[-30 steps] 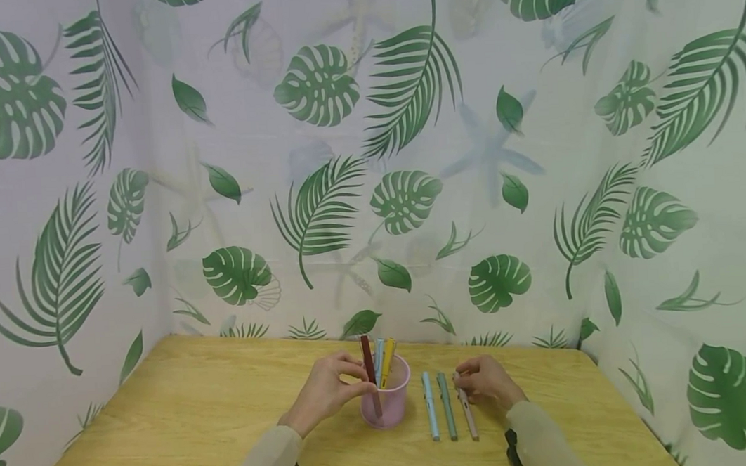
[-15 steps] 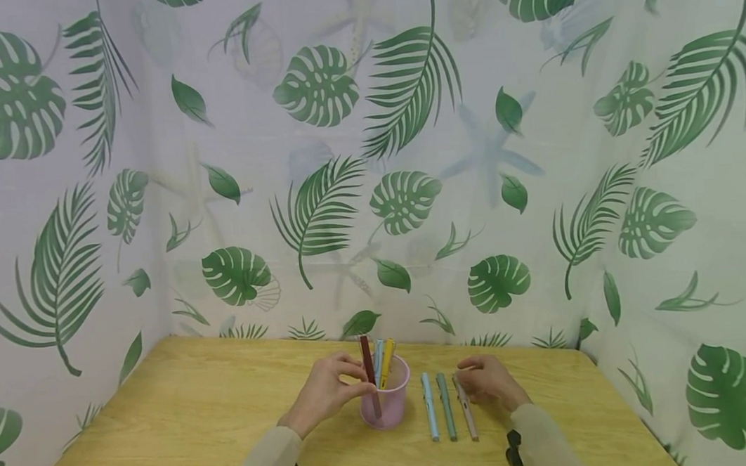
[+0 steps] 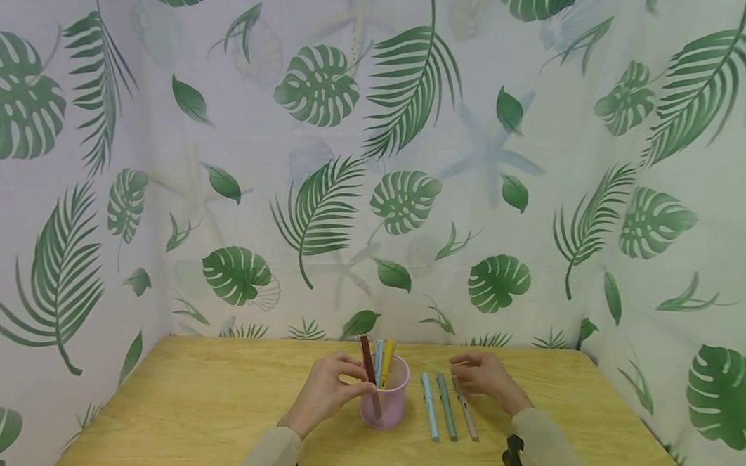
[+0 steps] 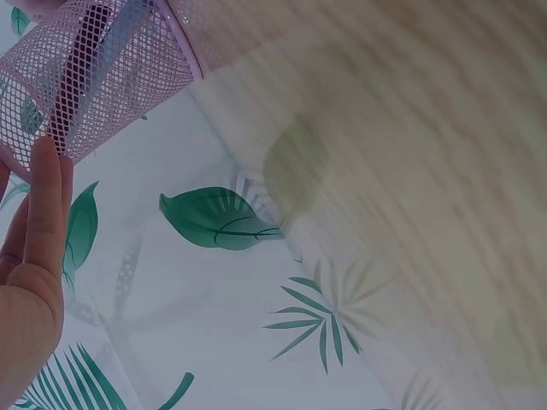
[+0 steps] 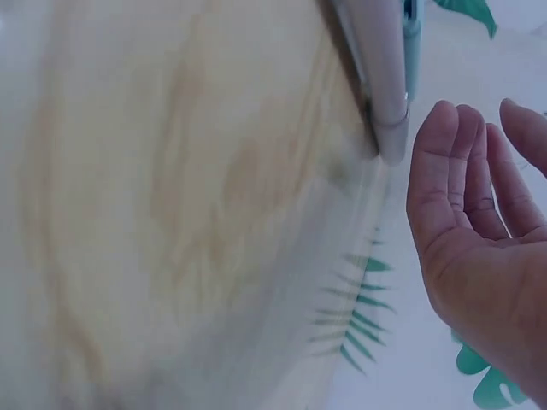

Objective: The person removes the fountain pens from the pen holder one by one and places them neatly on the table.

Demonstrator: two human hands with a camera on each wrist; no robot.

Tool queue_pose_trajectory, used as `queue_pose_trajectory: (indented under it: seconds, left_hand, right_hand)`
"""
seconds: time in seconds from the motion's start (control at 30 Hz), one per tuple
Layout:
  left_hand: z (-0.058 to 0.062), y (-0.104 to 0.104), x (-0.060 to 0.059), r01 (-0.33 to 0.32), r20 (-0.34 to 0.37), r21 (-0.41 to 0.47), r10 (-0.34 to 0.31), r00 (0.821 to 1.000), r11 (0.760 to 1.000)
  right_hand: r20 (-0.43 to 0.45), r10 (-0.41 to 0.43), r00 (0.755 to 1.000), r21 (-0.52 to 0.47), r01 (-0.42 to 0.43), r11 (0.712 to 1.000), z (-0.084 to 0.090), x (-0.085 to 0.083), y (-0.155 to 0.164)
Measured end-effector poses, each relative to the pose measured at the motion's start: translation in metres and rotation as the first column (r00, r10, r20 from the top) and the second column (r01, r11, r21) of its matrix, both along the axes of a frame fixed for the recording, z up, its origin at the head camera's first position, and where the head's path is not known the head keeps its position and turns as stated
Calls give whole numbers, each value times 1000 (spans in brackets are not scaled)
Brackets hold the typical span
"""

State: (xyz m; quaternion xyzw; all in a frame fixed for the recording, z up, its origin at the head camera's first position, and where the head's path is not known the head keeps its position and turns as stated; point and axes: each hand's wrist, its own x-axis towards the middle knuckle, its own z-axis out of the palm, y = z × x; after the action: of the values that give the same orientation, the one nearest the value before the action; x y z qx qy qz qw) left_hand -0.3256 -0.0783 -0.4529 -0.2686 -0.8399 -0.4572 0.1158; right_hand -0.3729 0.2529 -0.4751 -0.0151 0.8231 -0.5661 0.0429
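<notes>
A pink mesh pen cup (image 3: 385,410) stands upright on the table, with a dark red pen (image 3: 368,360), a light blue pen (image 3: 379,359) and a yellow pen (image 3: 388,362) in it. My left hand (image 3: 323,392) holds the cup at its left rim, beside the dark red pen; in the left wrist view its fingers (image 4: 44,205) lie against the mesh. Right of the cup lie a pale blue pen (image 3: 430,407), a green pen (image 3: 447,406) and a mauve-grey pen (image 3: 467,411). My right hand (image 3: 487,378) hovers by the mauve-grey pen's far end, its fingers loosely bent and holding nothing.
The wood-grain table (image 3: 217,403) ends at a white curtain (image 3: 351,290) with green leaf prints, at the back and both sides. The three lying pens are side by side, roughly parallel, a short way right of the cup.
My right hand has let go of the mauve-grey pen's far end, and its fingers have shifted slightly up and left. The left hand, the cup and the pens look unmoved.
</notes>
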Motion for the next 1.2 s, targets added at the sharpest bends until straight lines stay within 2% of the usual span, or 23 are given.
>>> queue_pose_trajectory:
  seconds: [0.2, 0.4, 0.67, 1.0, 1.2]
  left_hand:
    - [3, 3, -5, 4, -15, 8, -4, 1000, 1000]
    - [3, 5, -7, 5, -1, 4, -5, 1000, 1000]
    - [0, 2, -1, 6, 23, 26, -6, 1000, 1000]
    - [-4, 2, -1, -12, 13, 26, 12, 1000, 1000]
    - [-4, 1, 0, -14, 24, 17, 14, 1000, 1000]
  right_hand:
    - [-16, 41, 999, -29, -42, 999, 7, -1, -6]
    - [-38, 76, 996, -68, -78, 995, 14, 1, -15]
    - [-67, 207, 976, -152, -215, 965, 9, 5, -30]
    - [-107, 242, 964, -185, -259, 948, 13, 12, -52]
    - [-88, 175, 981, -187, -189, 964, 15, 16, -64]
